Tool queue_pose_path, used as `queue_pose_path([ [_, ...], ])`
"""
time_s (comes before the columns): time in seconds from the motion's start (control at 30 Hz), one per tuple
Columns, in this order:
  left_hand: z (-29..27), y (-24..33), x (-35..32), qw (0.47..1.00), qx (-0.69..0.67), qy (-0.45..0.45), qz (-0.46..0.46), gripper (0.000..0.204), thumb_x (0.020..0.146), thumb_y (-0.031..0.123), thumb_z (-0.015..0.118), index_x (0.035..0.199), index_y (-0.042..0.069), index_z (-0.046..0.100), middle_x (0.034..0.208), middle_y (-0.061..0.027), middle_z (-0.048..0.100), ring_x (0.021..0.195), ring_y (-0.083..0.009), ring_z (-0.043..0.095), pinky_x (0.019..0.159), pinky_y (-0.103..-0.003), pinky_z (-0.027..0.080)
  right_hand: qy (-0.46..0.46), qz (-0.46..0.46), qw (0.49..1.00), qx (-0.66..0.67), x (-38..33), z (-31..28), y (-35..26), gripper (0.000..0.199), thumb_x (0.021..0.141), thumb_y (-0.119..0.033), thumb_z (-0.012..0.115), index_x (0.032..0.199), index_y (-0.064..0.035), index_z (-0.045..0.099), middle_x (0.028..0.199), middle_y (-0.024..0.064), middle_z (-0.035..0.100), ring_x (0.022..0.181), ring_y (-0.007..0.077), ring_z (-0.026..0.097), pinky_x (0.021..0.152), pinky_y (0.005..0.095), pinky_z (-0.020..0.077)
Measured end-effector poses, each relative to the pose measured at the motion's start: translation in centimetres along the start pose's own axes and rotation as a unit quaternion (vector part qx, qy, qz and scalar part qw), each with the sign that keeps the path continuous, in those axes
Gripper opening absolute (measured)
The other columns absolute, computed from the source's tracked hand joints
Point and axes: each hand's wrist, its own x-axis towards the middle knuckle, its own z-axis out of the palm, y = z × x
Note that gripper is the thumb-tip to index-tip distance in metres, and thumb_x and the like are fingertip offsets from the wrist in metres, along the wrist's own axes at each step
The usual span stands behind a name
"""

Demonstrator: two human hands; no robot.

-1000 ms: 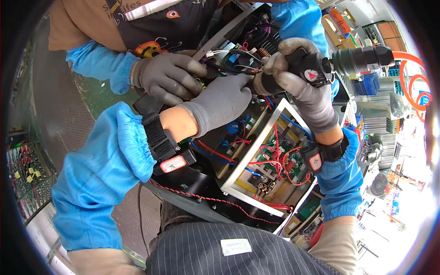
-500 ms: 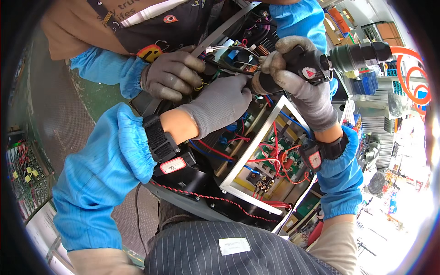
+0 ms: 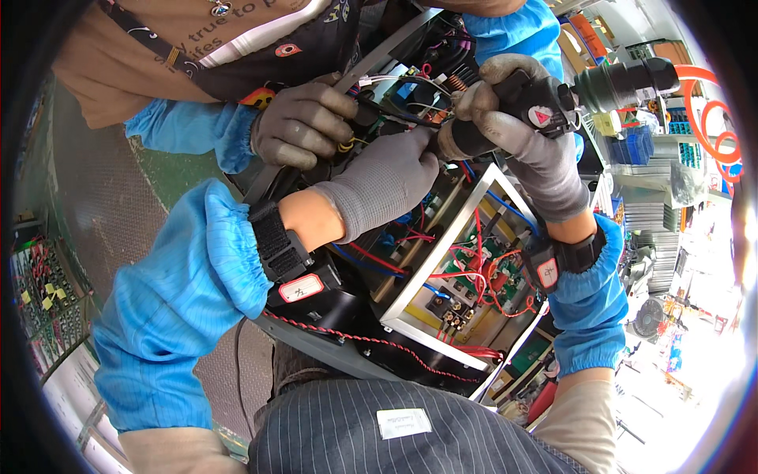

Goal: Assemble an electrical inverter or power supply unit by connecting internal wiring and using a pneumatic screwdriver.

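Observation:
My right hand [image 3: 549,170], in a grey glove, is wrapped around a black power driver [image 3: 620,85], whose back end meets a coiled orange hose. The tool lies nearly level, its narrower front pointing left. At that front end my left hand [image 3: 383,186], also gloved, has its fingers closed. What they pinch, if anything, is hidden. Both hands are above an open equipment housing [image 3: 347,351] full of wiring. Below the tool, a silver metal frame [image 3: 430,272] surrounds green circuit boards [image 3: 493,272] with red and blue wires.
Across the housing, a co-worker's gloved hand [image 3: 304,122] rests at a flat metal bar [image 3: 387,49]. A twisted red-black cable [image 3: 371,340] runs along the near edge. Shelves with blue bins [image 3: 632,146] stand right; a wired panel [image 3: 49,292] is far left.
The driver and my right hand have shifted slightly to the right. My left hand stays at the tool's front end. The co-worker's torso has come a little lower in view.

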Motion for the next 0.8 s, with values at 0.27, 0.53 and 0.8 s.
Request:
queue_pose_path([
  [0.27,0.5,1.0,-0.8,0.999,0.011,-0.006,-0.038,0.029,0.1,0.021,0.055,0.121,0.0,0.056,0.091,-0.0306,0.07,0.094,-0.0474,0.069,0.081,-0.053,0.057,-0.11,-0.035,0.99,0.08,1.3,-2.5,1.4,0.049,0.087,-0.003,0.079,0.13,0.0,0.057,0.097,0.0068,0.066,0.096,0.0209,0.067,0.085,0.0358,0.056],
  [0.53,1.7,0.2,0.2,0.999,-0.005,-0.02,-0.036,0.035,0.102,0.023,0.056,0.127,0.0,0.051,0.091,-0.0253,0.069,0.087,-0.042,0.071,0.078,-0.05,0.056,-0.116,-0.033,0.983,0.135,1.7,-4.5,1.5,0.043,0.089,-0.009,0.077,0.128,0.0006,0.059,0.093,0.0078,0.065,0.097,0.0257,0.068,0.092,0.0406,0.0546],
  [0.8,3.1,0.3,1.9,0.996,0.062,0.021,-0.058,0.044,0.102,0.024,0.055,0.138,-0.001,0.046,0.107,-0.0332,0.07,0.104,-0.0498,0.068,0.089,-0.056,0.055,0.002,0.0,0.993,0.122,0.9,-5.5,2.1,0.041,0.092,-0.006,0.071,0.131,0.0042,0.06,0.111,0.0132,0.072,0.104,0.0246,0.072,0.098,0.0396,0.057],
])
